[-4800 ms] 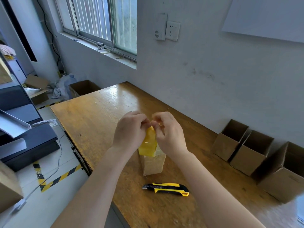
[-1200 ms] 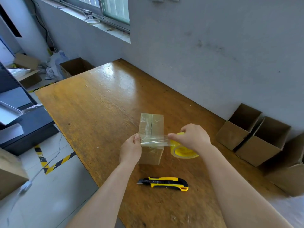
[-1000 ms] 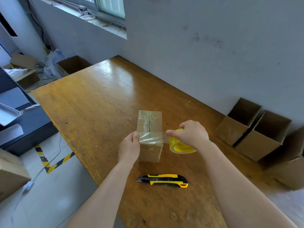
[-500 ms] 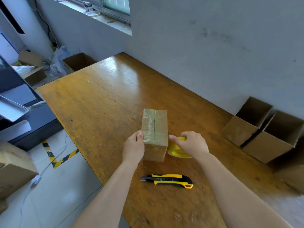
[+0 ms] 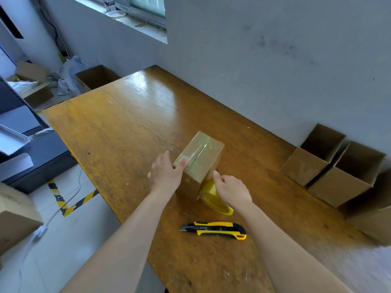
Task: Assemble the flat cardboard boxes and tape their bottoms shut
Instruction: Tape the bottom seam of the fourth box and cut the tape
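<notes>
A small cardboard box (image 5: 200, 158) stands on the wooden table (image 5: 131, 132), its taped bottom facing up with clear tape along the seam. My left hand (image 5: 166, 173) lies against the box's near left side, thumb pressing on the top edge, fingers spread. My right hand (image 5: 231, 190) grips a yellow roll of clear tape (image 5: 212, 197) held against the box's near right side. A yellow and black utility knife (image 5: 213, 229) lies on the table just in front of the roll.
Three open assembled boxes (image 5: 313, 155) (image 5: 347, 176) (image 5: 372, 218) stand along the wall at the right. Another open box (image 5: 96, 78) sits on the floor beyond the table's far end. Floor, shelving and cartons lie to the left.
The tape strip was pulled across the box top and pressed down. The box has turned, the roll has dropped to its near right side, and my left hand has opened against it.
</notes>
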Tool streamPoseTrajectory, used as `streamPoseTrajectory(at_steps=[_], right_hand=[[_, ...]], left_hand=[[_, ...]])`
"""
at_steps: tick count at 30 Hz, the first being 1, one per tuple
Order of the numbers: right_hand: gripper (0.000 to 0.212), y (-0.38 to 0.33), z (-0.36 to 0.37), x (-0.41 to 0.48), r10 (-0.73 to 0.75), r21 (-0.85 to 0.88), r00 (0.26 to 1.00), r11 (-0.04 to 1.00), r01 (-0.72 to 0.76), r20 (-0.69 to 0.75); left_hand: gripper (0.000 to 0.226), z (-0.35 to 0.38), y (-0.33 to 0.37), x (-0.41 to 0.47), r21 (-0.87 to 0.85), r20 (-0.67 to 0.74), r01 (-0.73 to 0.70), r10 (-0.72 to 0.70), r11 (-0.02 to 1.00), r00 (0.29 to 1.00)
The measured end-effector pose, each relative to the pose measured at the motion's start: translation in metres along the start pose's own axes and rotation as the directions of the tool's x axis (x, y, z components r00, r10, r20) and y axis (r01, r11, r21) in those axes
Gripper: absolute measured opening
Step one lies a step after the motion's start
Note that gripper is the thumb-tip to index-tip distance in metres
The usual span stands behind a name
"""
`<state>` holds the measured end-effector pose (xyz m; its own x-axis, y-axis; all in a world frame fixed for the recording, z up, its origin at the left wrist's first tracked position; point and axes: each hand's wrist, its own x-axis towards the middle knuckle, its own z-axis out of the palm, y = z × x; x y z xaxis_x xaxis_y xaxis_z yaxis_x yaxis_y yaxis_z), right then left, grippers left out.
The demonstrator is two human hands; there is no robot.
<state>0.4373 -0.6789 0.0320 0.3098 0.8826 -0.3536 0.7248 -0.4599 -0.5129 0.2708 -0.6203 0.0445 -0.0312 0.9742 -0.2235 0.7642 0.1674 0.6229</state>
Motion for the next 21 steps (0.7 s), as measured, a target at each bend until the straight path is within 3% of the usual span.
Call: streamPoseTrajectory(at_steps=[2,4,9,12,17,21], right_hand=[[0.044,-0.003,0.004,-0.002,-0.017,0.146,0.999,0.989,0.012,0.037],[0.033,-0.003,0.007,-0.002,-0.048,0.183,0.994,0.983,0.03,0.094],[0.015,-0.003,0.012,-0.005,-0.108,0.251,0.98,0.966,0.064,0.166],[0.027,-0.008,0.018,-0.004,-0.125,0.253,0.976,0.964,0.078,0.176],[0.044,-0.02,0.037,0.014,0.015,0.082,0.986,0.996,-0.029,0.168],[0.049,-0.027,0.044,0.019,0.129,0.11,0.985,0.984,-0.141,0.112]], left_hand=[[0.066,-0.001,0.005,-0.004,0.201,-0.171,-0.06,0.095,0.978,0.981],[0.064,0.003,0.006,-0.007,0.278,-0.122,-0.11,0.148,0.954,0.981],[0.068,0.003,0.001,0.004,0.226,0.057,-0.137,0.127,0.964,0.99],[0.067,-0.003,0.0,0.016,0.212,0.119,-0.152,0.129,0.965,0.984],[0.066,-0.006,-0.002,0.021,0.193,0.154,-0.186,0.158,0.963,0.976],[0.066,-0.009,-0.002,0.024,0.169,0.164,-0.208,0.18,0.963,0.97]])
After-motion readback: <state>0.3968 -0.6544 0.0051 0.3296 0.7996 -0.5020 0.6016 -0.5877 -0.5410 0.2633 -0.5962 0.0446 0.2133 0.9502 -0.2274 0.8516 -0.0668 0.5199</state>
